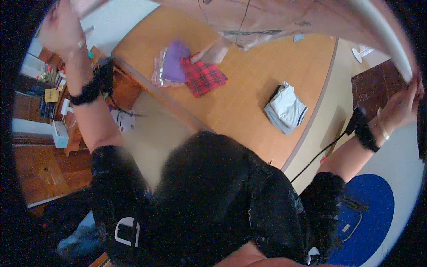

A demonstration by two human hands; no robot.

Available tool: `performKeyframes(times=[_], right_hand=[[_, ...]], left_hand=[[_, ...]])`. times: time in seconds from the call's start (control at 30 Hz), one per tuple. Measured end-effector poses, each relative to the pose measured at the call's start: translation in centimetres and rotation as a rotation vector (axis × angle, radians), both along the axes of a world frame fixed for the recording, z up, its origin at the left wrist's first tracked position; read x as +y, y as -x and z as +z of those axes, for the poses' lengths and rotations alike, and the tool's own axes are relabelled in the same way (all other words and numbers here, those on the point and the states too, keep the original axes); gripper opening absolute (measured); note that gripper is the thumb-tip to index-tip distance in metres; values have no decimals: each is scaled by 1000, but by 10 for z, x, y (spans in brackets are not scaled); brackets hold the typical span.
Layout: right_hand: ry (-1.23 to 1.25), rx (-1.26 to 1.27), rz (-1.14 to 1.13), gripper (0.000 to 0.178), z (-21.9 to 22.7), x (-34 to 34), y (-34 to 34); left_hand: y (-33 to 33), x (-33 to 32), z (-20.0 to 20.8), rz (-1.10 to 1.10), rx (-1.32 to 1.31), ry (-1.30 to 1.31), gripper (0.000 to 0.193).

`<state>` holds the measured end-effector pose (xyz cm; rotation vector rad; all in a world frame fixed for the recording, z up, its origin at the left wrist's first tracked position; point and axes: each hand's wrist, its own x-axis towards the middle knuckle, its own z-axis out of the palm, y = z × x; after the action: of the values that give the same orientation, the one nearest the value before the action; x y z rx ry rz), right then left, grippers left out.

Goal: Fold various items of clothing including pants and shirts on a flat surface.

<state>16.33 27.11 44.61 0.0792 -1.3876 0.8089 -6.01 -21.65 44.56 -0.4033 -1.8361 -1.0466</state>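
left hand (pixel 64 33) way up past the left side of the table (pixel 249 100), right hand (pixel 398 109) out past its right, arms spread wide, both gripping a pale pinkish cloth (pixel 284 20) stretched over its far end, red plaid fabric (pixel 204 78) and folded grey clothes (pixel 286 109) on top

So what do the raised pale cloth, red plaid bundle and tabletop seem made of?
Pale cloth: matte fabric, perhaps cotton; its lower edge sags softly. Red plaid bundle: fabric, maybe cotton; dull surface, soft outline. Tabletop: smooth wood or wood-look laminate; orange-brown, faint grain-like lines.
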Motion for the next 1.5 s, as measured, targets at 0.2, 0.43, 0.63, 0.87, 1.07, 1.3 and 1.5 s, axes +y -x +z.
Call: performKeyframes(times=[0.2,0.43,0.63,0.87,1.07,1.3,1.5], right_hand=[[-327,-787,-478,10,-188,59,29],[-14,-856,-185,11,-180,59,24],[150,-906,95,8,-215,68,16],[294,-1062,267,18,-207,39,-25],[422,-1087,510,15,-200,-27,-100],[168,-1525,645,28,-268,-78,-105],[-259,-1448,533,25,-263,-100,-86]], left_hand=[[36,9,-174,-28,35,591,19],[48,-6,-187,27,-211,367,16],[59,-15,-236,-294,-626,108,15],[28,-11,-256,-379,-892,-195,15],[12,-69,-336,-668,-880,-1028,16],[-38,36,-361,-378,-1015,-743,17],[-28,88,-380,-656,-1041,-823,19]])
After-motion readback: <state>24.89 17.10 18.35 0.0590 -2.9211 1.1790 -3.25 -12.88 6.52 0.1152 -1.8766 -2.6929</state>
